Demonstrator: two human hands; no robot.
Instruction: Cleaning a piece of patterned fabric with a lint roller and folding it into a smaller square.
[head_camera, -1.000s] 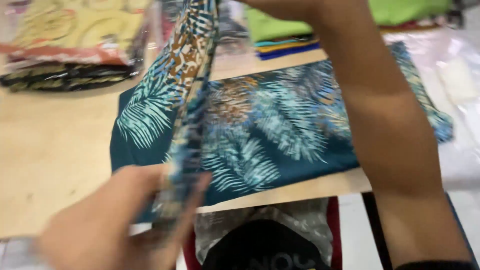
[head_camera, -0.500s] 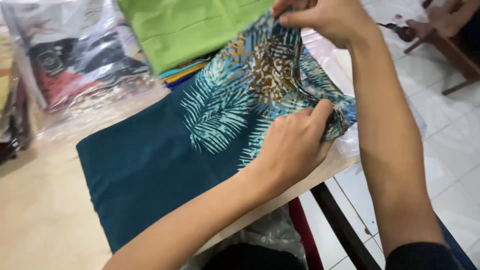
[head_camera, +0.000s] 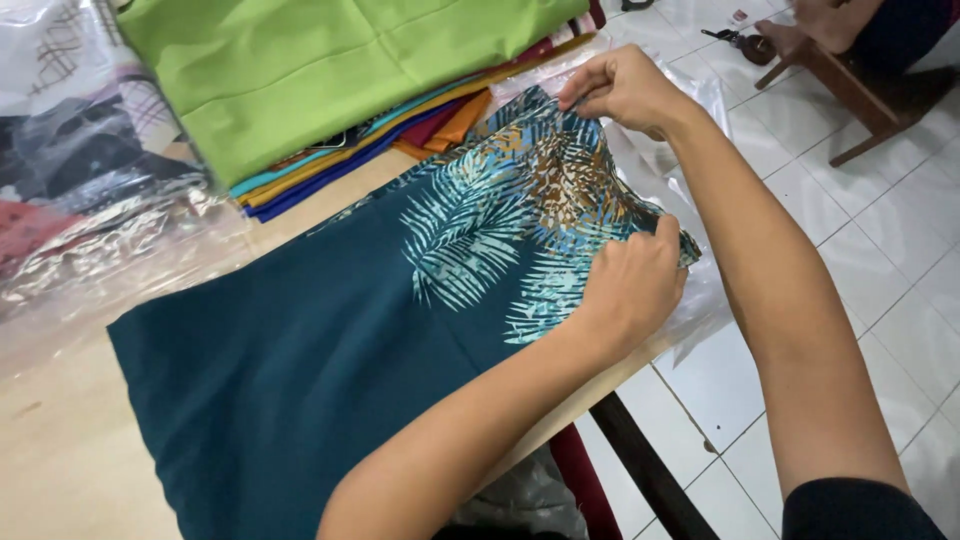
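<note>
A teal cloth with a palm-leaf print (head_camera: 330, 330) lies spread across a pale wooden bench (head_camera: 60, 470). The left hand (head_camera: 632, 285) is closed, pinching the cloth's printed near corner at the bench edge. The right hand (head_camera: 625, 88) is also closed, fingers gripping the far corner of the same printed end (both corners slightly raised). Just beyond the cloth sits a stack of folded fabrics topped by a lime-green piece (head_camera: 330, 70). Clear plastic bags of fabric (head_camera: 90, 190) rest to the left.

Wooden table (head_camera: 60, 470), teal leaf-print cloth (head_camera: 300, 370), stacked folded fabrics (head_camera: 330, 70), plastic-wrapped bundles (head_camera: 80, 170)
</note>
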